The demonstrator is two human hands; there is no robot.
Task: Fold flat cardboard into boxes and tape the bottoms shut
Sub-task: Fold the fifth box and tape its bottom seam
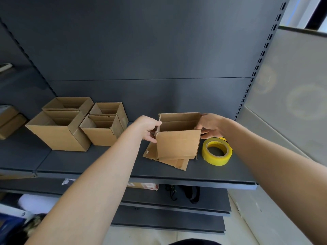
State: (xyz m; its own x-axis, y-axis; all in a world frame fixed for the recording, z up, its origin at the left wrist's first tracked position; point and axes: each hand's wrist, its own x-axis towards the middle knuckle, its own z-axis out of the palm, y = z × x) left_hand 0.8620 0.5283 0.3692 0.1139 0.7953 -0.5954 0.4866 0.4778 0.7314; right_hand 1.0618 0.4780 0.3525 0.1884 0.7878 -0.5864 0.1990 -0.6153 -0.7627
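A small brown cardboard box stands opened up, mouth upward, on the dark shelf. My left hand grips its left edge, thumb over the rim. My right hand grips its right edge, fingers curled round the corner. Under the box lie flat cardboard blanks, partly covered by it. A roll of yellow tape lies flat on the shelf just right of the box, below my right hand.
Several folded boxes stand open at the left of the shelf: two large ones and two smaller ones. The grey back panel rises behind. A slotted upright bounds the right side. Lower shelves hold dark items.
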